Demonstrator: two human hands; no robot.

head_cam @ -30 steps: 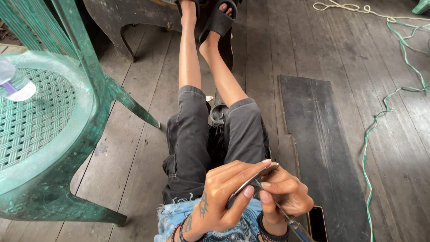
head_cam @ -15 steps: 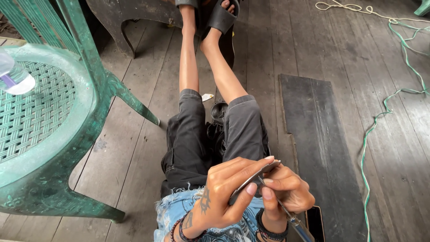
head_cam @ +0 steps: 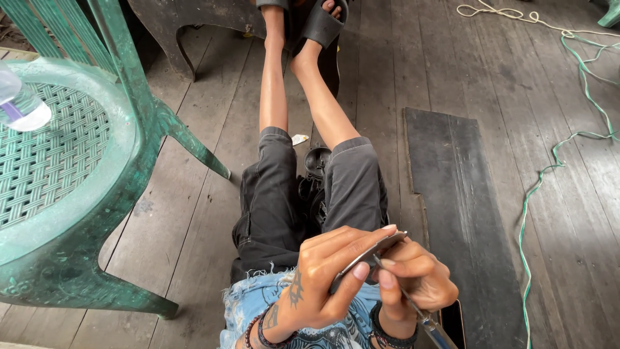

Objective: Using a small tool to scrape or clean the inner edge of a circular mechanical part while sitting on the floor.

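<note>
My left hand point(head_cam: 323, 278) grips a thin, flat grey metal piece point(head_cam: 368, 257) between thumb and fingers, over my lap. My right hand point(head_cam: 416, 278) is closed around a slim metal tool point(head_cam: 423, 320) whose tip meets the flat piece near its middle. Both hands touch each other above my dark shorts point(head_cam: 303, 194). My bare legs stretch forward across the plank floor, feet in black sandals point(head_cam: 323, 22). A small black object point(head_cam: 318, 161) lies on the floor between my knees, partly hidden.
A green plastic chair point(head_cam: 84, 194) stands at the left with a clear plastic bottle point(head_cam: 19, 103) on its seat. A dark board point(head_cam: 458, 200) lies on the floor at the right. Green cord point(head_cam: 549, 174) and white rope point(head_cam: 504, 13) trail along the far right.
The view has dropped a little, so the legs and chair sit higher in the frame. Both hands keep the same hold on the flat piece and tool.
</note>
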